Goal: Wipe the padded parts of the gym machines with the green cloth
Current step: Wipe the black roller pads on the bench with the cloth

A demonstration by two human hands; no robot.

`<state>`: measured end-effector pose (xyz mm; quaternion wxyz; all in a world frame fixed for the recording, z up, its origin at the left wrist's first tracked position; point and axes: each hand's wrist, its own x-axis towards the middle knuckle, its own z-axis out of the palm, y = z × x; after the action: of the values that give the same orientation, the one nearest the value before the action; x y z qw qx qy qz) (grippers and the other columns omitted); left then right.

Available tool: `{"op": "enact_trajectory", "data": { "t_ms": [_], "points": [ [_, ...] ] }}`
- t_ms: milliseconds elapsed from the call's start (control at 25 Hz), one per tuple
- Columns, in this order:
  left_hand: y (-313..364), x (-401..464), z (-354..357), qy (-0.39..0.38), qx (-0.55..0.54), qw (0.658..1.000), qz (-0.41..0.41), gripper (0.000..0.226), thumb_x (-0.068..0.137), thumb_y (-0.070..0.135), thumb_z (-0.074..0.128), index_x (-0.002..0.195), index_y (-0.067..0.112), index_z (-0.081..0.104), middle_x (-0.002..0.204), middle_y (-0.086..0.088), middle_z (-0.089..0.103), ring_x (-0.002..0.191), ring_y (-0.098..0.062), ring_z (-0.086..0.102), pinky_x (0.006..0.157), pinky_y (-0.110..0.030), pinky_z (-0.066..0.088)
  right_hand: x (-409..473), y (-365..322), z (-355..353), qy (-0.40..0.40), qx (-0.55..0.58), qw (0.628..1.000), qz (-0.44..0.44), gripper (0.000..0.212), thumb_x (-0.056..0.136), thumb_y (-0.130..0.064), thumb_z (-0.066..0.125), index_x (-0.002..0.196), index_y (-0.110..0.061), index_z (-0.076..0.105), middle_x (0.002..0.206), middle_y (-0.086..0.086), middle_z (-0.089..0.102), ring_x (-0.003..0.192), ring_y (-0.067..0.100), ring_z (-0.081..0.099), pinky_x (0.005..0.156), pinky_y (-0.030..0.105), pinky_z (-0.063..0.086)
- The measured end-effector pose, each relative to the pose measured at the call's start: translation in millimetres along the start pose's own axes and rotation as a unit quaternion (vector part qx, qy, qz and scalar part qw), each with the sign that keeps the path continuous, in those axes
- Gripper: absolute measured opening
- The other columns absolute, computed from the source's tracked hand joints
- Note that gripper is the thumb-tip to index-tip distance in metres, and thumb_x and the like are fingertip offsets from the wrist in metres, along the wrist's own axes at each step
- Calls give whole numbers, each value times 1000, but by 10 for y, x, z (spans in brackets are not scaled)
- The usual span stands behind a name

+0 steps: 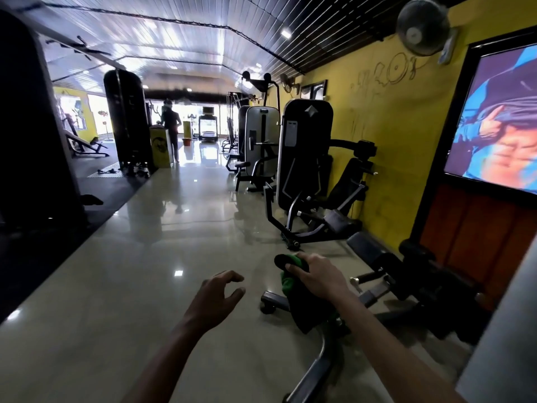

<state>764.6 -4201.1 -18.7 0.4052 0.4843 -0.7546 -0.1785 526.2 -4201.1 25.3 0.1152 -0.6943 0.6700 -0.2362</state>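
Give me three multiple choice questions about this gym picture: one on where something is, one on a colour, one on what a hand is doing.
1. Where is the wall fan?
A. top right
B. on the floor
C. far left

2. What colour is the right-hand wall?
A. white
B. yellow
C. blue

3. What is the left hand doing?
A. gripping the cloth
B. pressing a seat
C. holding nothing

Answers: 1 A, it hangs high on the yellow wall. 2 B, plainly yellow. 3 C, its fingers curl loosely in the air; the right hand grips the green cloth.
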Motion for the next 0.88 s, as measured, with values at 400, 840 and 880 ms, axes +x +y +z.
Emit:
{"op": "enact_trajectory", "data": {
  "t_ms": [400,840,880],
  "points": [
    [-1657,2020,-92,-22,-12,1000,0,22,88,19,67,109,12,67,110,2,65,105,-7,56,87,-19,43,2324,-181,816,16,-17,999,37,46,91,-56,48,131,-33,52,125,5,57,113,24,55,87,35,45],
    [-2925,4505,387,-112,-58,991,37,22,88,19,66,109,13,67,109,4,64,108,-11,57,91,-26,46,4548,170,1106,66,-13,987,147,45,91,-55,48,128,-31,56,122,1,59,108,20,56,84,34,46],
    [-3023,4750,516,-115,-62,991,38,22,88,19,66,109,13,67,109,3,65,107,-11,57,90,-26,47,4788,268,1111,77,-15,985,152,44,92,-54,48,128,-31,55,121,1,60,108,20,56,84,34,47]
  ]
}}
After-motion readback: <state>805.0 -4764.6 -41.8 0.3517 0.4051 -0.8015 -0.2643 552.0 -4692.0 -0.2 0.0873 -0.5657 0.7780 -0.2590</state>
